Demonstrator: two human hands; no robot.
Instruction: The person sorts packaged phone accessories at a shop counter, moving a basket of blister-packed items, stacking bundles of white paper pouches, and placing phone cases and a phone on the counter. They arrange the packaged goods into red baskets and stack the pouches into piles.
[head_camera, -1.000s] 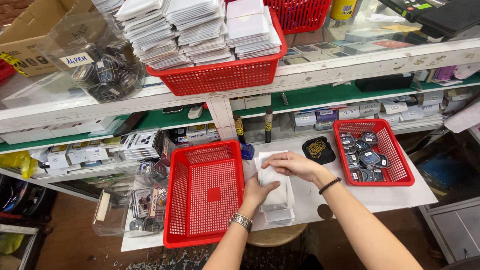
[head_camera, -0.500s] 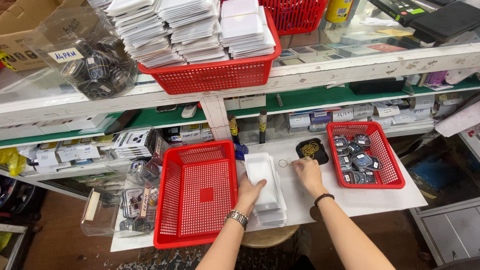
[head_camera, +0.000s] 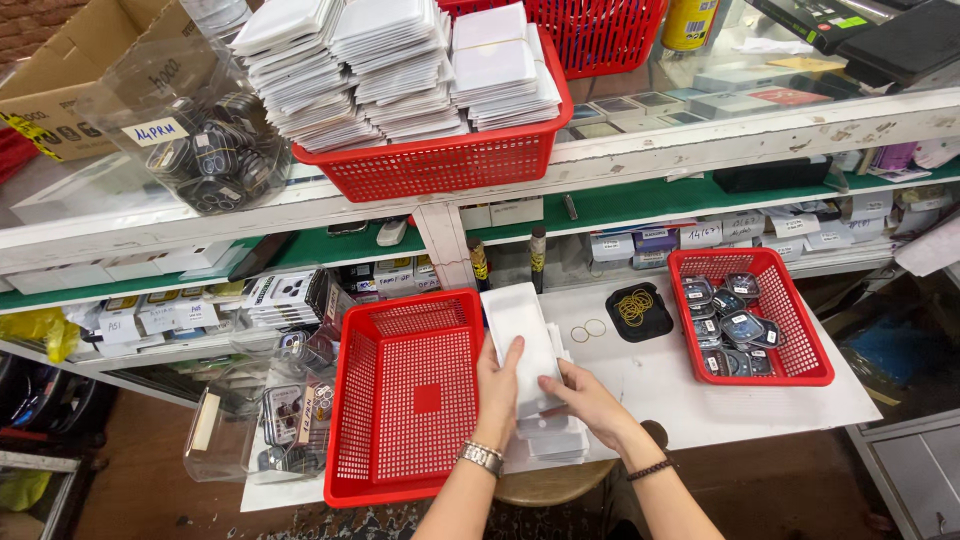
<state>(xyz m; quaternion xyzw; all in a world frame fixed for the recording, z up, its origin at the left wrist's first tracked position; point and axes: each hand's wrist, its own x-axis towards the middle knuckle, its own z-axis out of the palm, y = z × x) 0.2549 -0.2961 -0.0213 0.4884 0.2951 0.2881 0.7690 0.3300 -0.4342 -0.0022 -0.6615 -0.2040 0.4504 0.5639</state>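
My left hand and my right hand both grip a stack of flat white packets lifted at an angle over a lower pile of white packets on the white table. The left hand has a metal watch at the wrist, the right a dark bracelet. An empty red basket sits just left of the hands. Right of them lies a black dish of rubber bands, with two loose bands beside it.
A red basket of small dark cased items stands at the right. On the shelf above, a red basket holds several stacks of white packets. A clear bag of dark parts sits upper left; a clear box is lower left.
My right hand came back from near the black dish to the white stack. Both hands now hold the top packets, raised off the pile.
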